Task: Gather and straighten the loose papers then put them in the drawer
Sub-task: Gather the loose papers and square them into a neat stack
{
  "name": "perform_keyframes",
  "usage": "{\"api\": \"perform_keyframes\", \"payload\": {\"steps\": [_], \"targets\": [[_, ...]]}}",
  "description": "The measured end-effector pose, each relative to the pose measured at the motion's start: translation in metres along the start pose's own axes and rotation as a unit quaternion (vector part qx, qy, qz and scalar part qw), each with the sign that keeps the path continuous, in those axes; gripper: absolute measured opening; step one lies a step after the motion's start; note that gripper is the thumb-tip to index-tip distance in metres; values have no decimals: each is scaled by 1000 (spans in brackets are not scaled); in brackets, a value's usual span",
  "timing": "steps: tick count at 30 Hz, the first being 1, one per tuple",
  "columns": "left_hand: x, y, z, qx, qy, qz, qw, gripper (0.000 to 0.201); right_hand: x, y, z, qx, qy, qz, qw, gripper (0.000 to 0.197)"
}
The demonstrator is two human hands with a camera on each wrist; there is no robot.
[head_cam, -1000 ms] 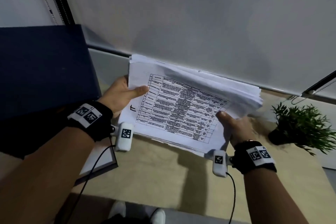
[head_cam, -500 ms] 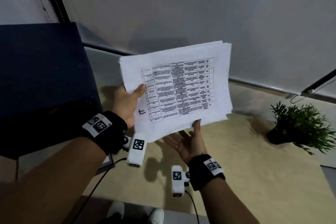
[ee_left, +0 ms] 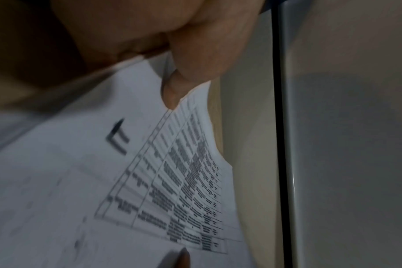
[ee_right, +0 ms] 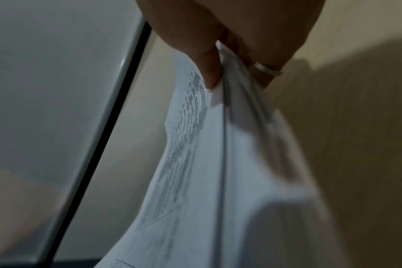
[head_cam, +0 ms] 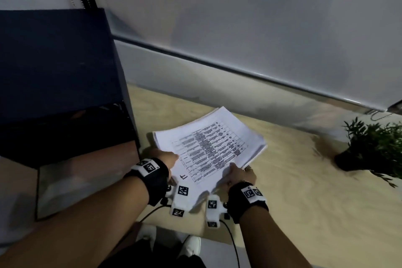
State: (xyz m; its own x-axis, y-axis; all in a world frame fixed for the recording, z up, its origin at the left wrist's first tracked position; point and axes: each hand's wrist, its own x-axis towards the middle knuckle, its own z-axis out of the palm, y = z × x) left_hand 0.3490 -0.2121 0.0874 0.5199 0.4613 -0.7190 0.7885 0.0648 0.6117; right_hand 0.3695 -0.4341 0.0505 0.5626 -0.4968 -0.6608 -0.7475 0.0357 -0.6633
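Note:
A stack of white papers point(head_cam: 214, 148) with a printed table on the top sheet is held low over the light wooden desk point(head_cam: 293, 180), tilted away from me. My left hand point(head_cam: 165, 159) grips its left edge, thumb on top point(ee_left: 190, 76). My right hand point(head_cam: 238, 175) pinches the near right edge, thumb on the top sheet point(ee_right: 209, 67) and ringed fingers beneath. The papers point(ee_left: 103, 181) fill the left wrist view; the sheets point(ee_right: 218, 172) sag in the right wrist view. No drawer is plainly visible.
A dark blue cabinet or box point(head_cam: 54, 72) stands at the left, close to the papers' left edge. A small potted plant point(head_cam: 374, 148) sits at the right of the desk. A grey wall panel point(head_cam: 239, 28) runs behind. My shoes point(head_cam: 191, 246) show below the desk edge.
The stack has come down from upright in the air to low over the desk. My right hand, open beneath it half a second ago, now pinches the near right edge.

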Motion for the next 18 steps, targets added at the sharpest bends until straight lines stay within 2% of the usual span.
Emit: {"api": "perform_keyframes", "payload": {"steps": [4,7,9,11,12,14,16,17,18], "targets": [[7,10,-5,67,8,36,997,58,10,-9,-27,-87,36,-139,986,19],[7,27,0,80,9,128,989,88,2,-27,-44,-73,32,-214,974,14],[5,48,0,73,-29,211,974,103,-9,-42,-53,-42,15,-251,967,14],[0,71,-4,92,-101,272,952,108,-23,-56,-60,-16,-41,-278,959,8],[-6,83,-7,75,-153,292,941,103,-31,-64,-62,-6,-72,-289,955,4],[-15,101,-10,-7,-192,324,926,68,-47,-82,-68,7,-111,-327,939,1],[-33,112,-15,-73,-139,371,915,27,-61,-97,-70,39,-122,-379,916,5],[-42,116,-18,-90,-95,406,905,23,-65,-102,-70,66,-127,-399,906,8],[-50,119,-21,-107,-54,437,891,26,-69,-105,-70,91,-129,-415,896,10]]}}
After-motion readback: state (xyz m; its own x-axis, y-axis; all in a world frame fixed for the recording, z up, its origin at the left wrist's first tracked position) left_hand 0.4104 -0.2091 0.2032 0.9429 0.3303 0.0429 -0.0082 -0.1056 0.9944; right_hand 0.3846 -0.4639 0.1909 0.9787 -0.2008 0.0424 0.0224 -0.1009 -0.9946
